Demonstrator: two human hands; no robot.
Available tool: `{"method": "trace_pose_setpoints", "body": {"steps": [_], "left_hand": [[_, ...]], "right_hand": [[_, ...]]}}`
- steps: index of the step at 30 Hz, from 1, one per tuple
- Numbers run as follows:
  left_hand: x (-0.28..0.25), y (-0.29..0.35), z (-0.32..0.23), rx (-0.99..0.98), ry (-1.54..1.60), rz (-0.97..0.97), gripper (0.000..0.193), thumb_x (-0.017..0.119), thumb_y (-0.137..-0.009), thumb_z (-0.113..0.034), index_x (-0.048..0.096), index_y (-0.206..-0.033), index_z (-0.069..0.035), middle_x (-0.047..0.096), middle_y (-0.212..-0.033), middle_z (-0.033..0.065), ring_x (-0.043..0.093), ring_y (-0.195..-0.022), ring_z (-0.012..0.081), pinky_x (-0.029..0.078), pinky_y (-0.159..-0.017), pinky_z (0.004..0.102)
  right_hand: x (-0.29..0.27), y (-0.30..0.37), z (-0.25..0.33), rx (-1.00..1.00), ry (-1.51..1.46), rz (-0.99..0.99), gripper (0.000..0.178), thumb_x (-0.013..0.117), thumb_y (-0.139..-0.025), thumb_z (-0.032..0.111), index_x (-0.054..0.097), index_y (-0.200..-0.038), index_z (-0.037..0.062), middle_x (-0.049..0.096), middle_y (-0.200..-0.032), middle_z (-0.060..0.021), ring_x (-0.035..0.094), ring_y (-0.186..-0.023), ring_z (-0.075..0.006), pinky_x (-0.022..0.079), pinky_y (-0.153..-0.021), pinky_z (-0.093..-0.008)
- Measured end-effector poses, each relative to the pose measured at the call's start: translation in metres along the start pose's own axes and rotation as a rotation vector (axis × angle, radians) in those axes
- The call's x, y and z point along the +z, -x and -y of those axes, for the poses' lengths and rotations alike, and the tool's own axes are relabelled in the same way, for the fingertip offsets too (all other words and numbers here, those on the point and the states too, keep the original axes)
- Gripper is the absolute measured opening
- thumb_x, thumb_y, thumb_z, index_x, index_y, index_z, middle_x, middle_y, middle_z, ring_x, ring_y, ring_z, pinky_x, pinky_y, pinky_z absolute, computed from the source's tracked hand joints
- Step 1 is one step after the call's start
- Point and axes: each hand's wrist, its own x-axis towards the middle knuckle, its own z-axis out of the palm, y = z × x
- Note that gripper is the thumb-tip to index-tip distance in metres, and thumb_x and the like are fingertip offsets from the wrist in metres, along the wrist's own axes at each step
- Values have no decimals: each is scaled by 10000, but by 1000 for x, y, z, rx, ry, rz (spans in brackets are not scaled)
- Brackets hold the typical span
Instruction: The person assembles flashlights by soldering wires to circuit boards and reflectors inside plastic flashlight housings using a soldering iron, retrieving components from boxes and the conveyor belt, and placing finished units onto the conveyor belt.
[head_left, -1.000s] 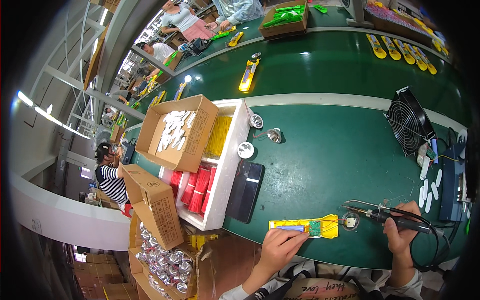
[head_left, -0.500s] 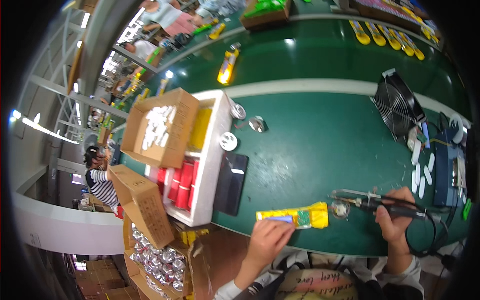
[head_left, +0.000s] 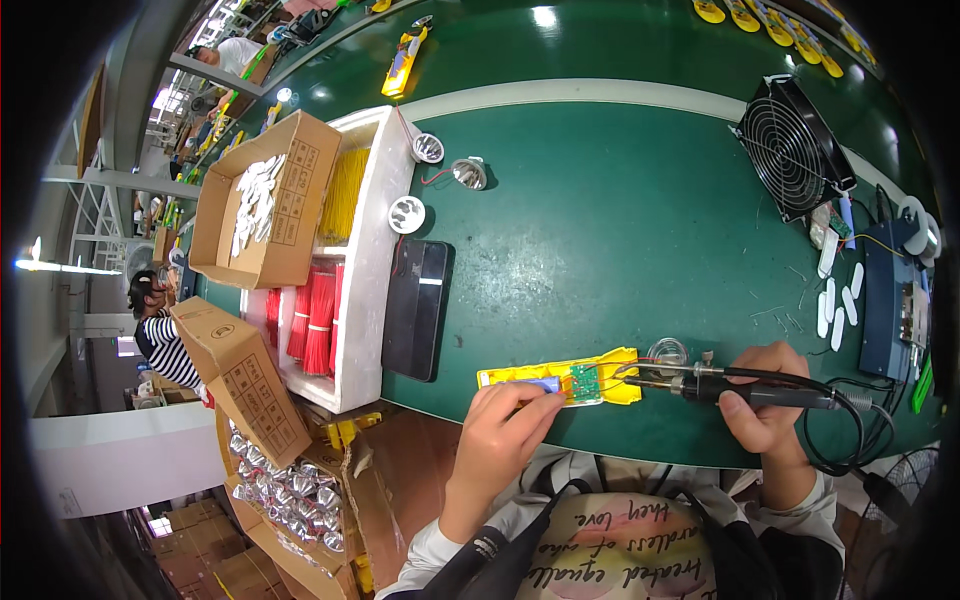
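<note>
A yellow flashlight housing (head_left: 622,378) lies open on the green bench before me. Inside it are a green circuit board (head_left: 583,384) and a blue cylindrical battery (head_left: 546,384). My left hand (head_left: 508,432) is pinched at the housing's near left part, beside the battery; whatever its fingertips hold is hidden. My right hand (head_left: 768,400) grips the black handle of a soldering iron (head_left: 765,391), with a thin tube running along its top. The iron's tip points left, over the right end of the housing near the board. A clear round lens piece (head_left: 667,352) sits just behind the iron.
Left stands a white foam box (head_left: 362,350) of red and yellow wires, a carton (head_left: 300,200) of white pieces resting on it. Beside it lie a black flat device (head_left: 415,312) and reflector cups (head_left: 468,174). A fan (head_left: 790,150), white strips (head_left: 838,310) and a blue soldering unit (head_left: 885,320) stand right.
My right hand has brought the iron left, its tip now over the housing. My left fingers have drawn into a pinch. The whole view has shifted, so the bench sits higher.
</note>
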Motion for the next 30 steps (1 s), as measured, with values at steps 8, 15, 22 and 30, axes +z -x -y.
{"method": "trace_pose_setpoints", "body": {"steps": [8,15,22,30], "left_hand": [[-5,-4,3,59,36,68,194,666,-622,-22,608,-800,-72,553,-748,27,541,-678,182,416,-617,295],[-5,-6,3,81,22,73,196,669,-621,-28,594,-798,-67,551,-744,29,539,-676,183,408,-610,296],[-5,-6,3,68,27,113,187,656,-641,-44,572,-806,-65,530,-765,34,526,-714,197,405,-653,313],[-4,-5,4,71,35,121,180,654,-644,-44,568,-800,-67,528,-760,32,526,-710,196,401,-648,312]], "right_hand": [[13,6,-4,19,-50,111,228,648,-618,84,450,-724,45,540,-546,-70,502,-410,-131,380,-395,-219],[17,8,-4,25,-15,129,239,656,-649,112,446,-739,45,537,-548,-63,496,-402,-133,373,-387,-227],[17,8,-5,14,12,133,240,656,-659,122,443,-741,46,535,-546,-64,493,-398,-134,372,-387,-230],[18,9,-4,21,27,148,247,659,-661,127,440,-744,47,539,-549,-61,491,-396,-129,374,-390,-227]]}}
